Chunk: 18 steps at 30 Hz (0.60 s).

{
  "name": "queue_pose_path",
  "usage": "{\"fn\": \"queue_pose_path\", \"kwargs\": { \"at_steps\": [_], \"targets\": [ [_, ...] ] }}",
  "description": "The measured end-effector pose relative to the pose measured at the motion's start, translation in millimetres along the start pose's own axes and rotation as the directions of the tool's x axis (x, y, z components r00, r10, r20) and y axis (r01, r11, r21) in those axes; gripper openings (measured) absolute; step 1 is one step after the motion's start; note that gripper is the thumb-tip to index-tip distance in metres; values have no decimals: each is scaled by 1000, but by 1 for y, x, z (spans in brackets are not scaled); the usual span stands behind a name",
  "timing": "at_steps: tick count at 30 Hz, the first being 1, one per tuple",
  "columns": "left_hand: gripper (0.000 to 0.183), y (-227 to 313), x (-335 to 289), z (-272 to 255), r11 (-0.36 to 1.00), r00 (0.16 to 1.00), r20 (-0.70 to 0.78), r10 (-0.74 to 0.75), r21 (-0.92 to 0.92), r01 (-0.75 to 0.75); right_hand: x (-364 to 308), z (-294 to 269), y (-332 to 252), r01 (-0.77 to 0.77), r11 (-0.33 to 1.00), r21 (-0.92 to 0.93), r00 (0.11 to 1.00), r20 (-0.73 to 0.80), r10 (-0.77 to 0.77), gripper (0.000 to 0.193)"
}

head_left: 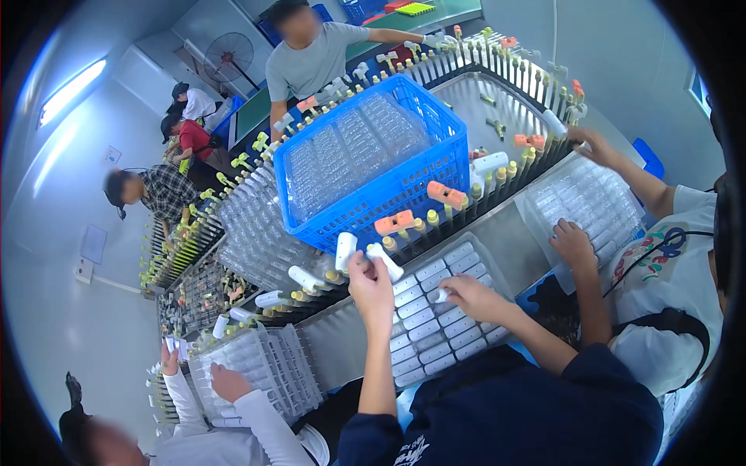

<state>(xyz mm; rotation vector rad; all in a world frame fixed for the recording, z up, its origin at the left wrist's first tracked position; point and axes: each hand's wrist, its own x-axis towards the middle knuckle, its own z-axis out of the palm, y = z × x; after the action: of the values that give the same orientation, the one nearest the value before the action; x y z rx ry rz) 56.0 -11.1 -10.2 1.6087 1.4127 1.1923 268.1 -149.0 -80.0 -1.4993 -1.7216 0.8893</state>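
In front of me lies a clear plastic tray point(488, 255) with rows of white oblong pieces point(420, 318) in its pockets. My left hand point(371, 283) is raised at the tray's far left corner, fingers pinched on a white plastic piece point(385, 262). Another white piece point(346, 250) stands right beside its fingertips; I cannot tell whether the hand touches it. Over the middle of the tray, my right hand point(472, 298) has its fingers closed on a small white piece point(443, 295). The palm and lower fingers of that hand are partly hidden.
Beyond the tray runs a line of upright posts with yellow tips point(434, 217), some bearing orange clips point(395, 222). A blue crate point(377, 202) of clear trays stands behind. Co-workers handle trays at my left point(256, 365) and right point(583, 203); another person point(307, 62) stands across.
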Motion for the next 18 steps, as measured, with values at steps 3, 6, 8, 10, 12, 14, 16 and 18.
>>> {"fn": "queue_pose_path", "kwargs": {
  "at_steps": [3,6,8,10,12,14,16,18],
  "targets": [
    [39,3,32,11,964,988,-65,-140,-237,121,-11,-37,-26,-61,990,126,983,-164,81,30],
    [39,19,46,2,976,988,-117,-100,-204,74,-21,-61,-28,-30,987,159,932,-352,85,30],
    [38,32,53,-9,997,993,-97,-72,-42,68,-23,-71,-22,28,989,147,884,-466,44,30],
    [41,33,63,-5,916,997,-2,72,396,-65,-29,-85,-24,27,990,141,819,-570,59,28],
    [40,32,59,-3,777,980,-5,200,610,-155,-30,-94,-26,-110,962,250,793,-561,237,28],
    [37,19,65,0,710,956,-53,288,681,-177,-24,-92,-12,-16,915,402,745,-606,279,29],
    [32,11,68,-11,717,961,-67,269,680,-153,-24,-95,-4,8,881,473,714,-619,326,29],
    [27,5,71,-27,749,958,-100,267,647,-142,-23,-99,-3,14,863,505,695,-625,355,29]
  ]
}}
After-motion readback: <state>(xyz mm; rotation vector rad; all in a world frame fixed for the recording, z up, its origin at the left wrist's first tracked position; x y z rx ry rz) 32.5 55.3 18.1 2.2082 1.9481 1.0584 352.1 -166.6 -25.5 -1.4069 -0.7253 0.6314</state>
